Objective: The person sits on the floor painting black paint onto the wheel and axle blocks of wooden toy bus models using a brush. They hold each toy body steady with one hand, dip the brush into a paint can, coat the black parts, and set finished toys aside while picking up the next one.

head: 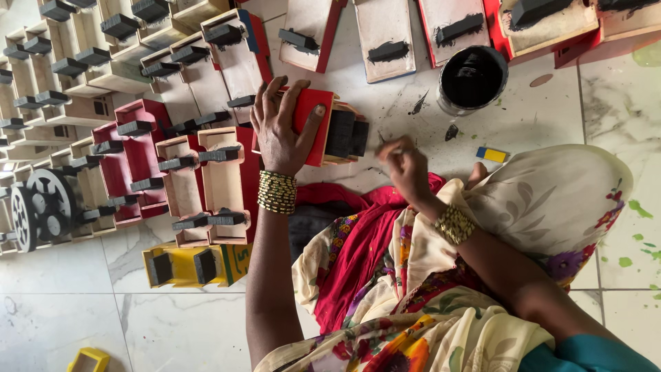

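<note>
Gripping a red-sided wooden toy piece (323, 127); black blocks (346, 134) underneath.

A small flat rectangular packet (491, 154), half blue and half yellow, lies on the marble floor (620, 103) just below the black paint pot (472, 79); no signs or screens visible.

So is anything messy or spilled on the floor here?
Yes. Black paint smears and a blob mark the white floor beside the black paint tub, near the right hand. Green splotches dot the tiles at the right edge. The left hand holds a red wooden piece.
</note>
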`<action>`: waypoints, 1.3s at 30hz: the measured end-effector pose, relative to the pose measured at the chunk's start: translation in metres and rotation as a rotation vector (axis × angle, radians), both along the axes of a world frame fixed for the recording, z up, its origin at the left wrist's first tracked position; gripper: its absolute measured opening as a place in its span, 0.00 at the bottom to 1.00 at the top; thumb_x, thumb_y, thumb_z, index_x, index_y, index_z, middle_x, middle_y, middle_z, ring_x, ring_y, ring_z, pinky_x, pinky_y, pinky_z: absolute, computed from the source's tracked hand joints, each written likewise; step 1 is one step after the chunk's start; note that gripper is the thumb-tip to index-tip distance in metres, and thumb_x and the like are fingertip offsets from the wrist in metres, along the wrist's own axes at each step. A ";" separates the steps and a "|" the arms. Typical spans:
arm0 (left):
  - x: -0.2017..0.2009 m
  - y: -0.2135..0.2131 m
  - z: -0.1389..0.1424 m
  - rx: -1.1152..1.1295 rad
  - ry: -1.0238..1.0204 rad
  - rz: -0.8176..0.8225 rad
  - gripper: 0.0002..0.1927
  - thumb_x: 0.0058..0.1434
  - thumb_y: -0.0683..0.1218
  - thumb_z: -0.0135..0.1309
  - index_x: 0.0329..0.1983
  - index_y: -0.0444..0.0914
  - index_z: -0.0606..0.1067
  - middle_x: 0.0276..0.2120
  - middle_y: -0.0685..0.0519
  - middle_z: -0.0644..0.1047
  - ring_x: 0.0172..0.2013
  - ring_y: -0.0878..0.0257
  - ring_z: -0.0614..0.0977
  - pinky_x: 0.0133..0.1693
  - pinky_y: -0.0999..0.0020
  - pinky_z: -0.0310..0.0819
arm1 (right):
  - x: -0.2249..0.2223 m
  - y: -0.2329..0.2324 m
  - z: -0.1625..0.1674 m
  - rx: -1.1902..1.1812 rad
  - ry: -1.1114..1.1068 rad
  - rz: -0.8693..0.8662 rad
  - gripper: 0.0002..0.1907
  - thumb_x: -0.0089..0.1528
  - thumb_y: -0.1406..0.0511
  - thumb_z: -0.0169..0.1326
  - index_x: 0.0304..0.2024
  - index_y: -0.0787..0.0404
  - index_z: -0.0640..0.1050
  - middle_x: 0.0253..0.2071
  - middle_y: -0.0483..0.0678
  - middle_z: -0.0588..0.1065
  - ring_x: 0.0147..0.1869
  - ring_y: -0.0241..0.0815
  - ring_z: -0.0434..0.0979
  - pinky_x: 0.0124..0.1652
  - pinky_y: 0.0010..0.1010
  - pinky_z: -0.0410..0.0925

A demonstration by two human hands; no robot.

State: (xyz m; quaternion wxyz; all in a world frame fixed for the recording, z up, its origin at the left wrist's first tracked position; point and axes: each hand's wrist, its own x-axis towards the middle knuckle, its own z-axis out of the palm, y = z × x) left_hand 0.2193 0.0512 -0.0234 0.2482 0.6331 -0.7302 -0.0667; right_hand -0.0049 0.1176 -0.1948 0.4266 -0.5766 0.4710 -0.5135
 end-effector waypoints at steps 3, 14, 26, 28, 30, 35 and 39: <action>0.000 0.000 0.000 0.006 -0.012 0.008 0.25 0.68 0.64 0.57 0.64 0.50 0.75 0.68 0.46 0.67 0.72 0.41 0.60 0.69 0.38 0.50 | -0.004 -0.018 -0.001 -0.086 0.050 -0.151 0.08 0.68 0.81 0.46 0.43 0.67 0.72 0.46 0.56 0.80 0.47 0.42 0.86 0.42 0.26 0.82; 0.001 0.000 -0.001 0.001 0.002 0.012 0.26 0.67 0.64 0.57 0.64 0.51 0.75 0.68 0.47 0.68 0.72 0.42 0.61 0.70 0.39 0.51 | 0.016 -0.027 -0.008 -0.086 -0.130 -0.130 0.11 0.66 0.82 0.49 0.46 0.66 0.72 0.45 0.54 0.79 0.41 0.38 0.79 0.39 0.25 0.73; 0.002 -0.001 -0.001 -0.004 0.012 0.011 0.25 0.66 0.63 0.57 0.63 0.51 0.76 0.66 0.47 0.69 0.71 0.43 0.62 0.70 0.41 0.51 | -0.005 -0.022 0.001 -0.091 -0.003 -0.181 0.10 0.66 0.81 0.48 0.45 0.64 0.71 0.44 0.53 0.80 0.45 0.39 0.84 0.41 0.26 0.75; 0.003 -0.001 -0.001 -0.006 0.016 0.010 0.25 0.66 0.64 0.57 0.63 0.51 0.76 0.67 0.47 0.69 0.71 0.43 0.62 0.69 0.42 0.51 | -0.003 -0.026 -0.003 -0.076 -0.083 -0.177 0.09 0.67 0.80 0.47 0.45 0.63 0.71 0.46 0.54 0.80 0.47 0.40 0.85 0.45 0.28 0.78; 0.004 -0.002 -0.001 -0.001 0.013 0.016 0.26 0.66 0.64 0.57 0.63 0.51 0.76 0.67 0.47 0.69 0.71 0.43 0.62 0.69 0.42 0.50 | -0.004 -0.033 -0.007 -0.009 -0.251 -0.204 0.07 0.71 0.77 0.47 0.46 0.63 0.71 0.46 0.52 0.80 0.48 0.38 0.86 0.49 0.28 0.83; 0.004 -0.002 -0.003 0.001 0.013 0.025 0.26 0.66 0.65 0.56 0.63 0.52 0.76 0.66 0.48 0.69 0.71 0.44 0.62 0.69 0.42 0.50 | -0.010 -0.020 -0.013 0.056 -0.560 -0.150 0.05 0.71 0.76 0.51 0.46 0.63 0.70 0.47 0.53 0.78 0.48 0.38 0.81 0.51 0.30 0.79; 0.005 -0.003 -0.004 -0.013 0.010 0.018 0.26 0.66 0.65 0.57 0.62 0.52 0.76 0.66 0.48 0.69 0.70 0.44 0.64 0.69 0.43 0.51 | -0.005 0.014 -0.008 0.353 -0.394 -0.155 0.05 0.66 0.75 0.53 0.43 0.65 0.72 0.42 0.55 0.79 0.44 0.41 0.84 0.45 0.30 0.81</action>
